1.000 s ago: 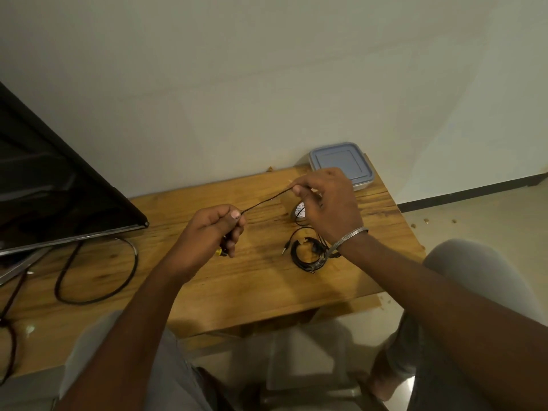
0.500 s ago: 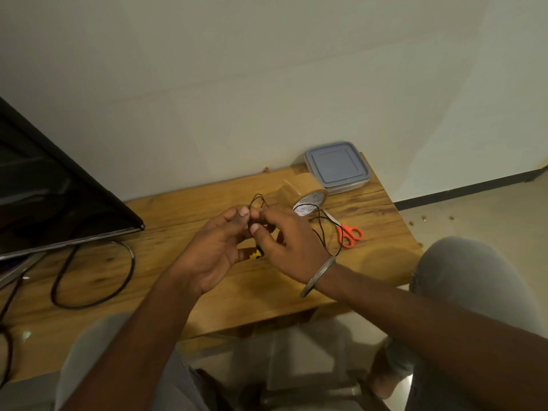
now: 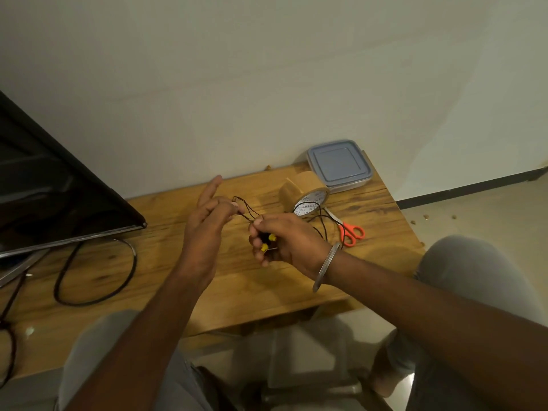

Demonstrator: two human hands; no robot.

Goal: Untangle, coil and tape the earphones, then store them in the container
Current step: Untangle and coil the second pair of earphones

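Note:
Black earphones (image 3: 315,214) with yellow ear tips hang between my hands above the wooden table (image 3: 207,280). My right hand (image 3: 281,241) grips the yellow-tipped buds and a bundle of wire. My left hand (image 3: 207,223) pinches a small loop of the wire between thumb and forefinger, its other fingers spread upward. Loose wire trails behind my right hand toward the roll of brown tape (image 3: 304,194). The grey lidded container (image 3: 338,164) stands shut at the table's far right corner.
Orange-handled scissors (image 3: 348,231) lie right of the tape. A dark monitor (image 3: 50,191) fills the left side, with a thick black cable (image 3: 98,268) looped on the table beneath it. The wall runs along the table's far edge. My knees sit below the near edge.
The wire was stretched between my separated hands; they came together, and now the right hand holds the buds while the left draws a loop out to the left.

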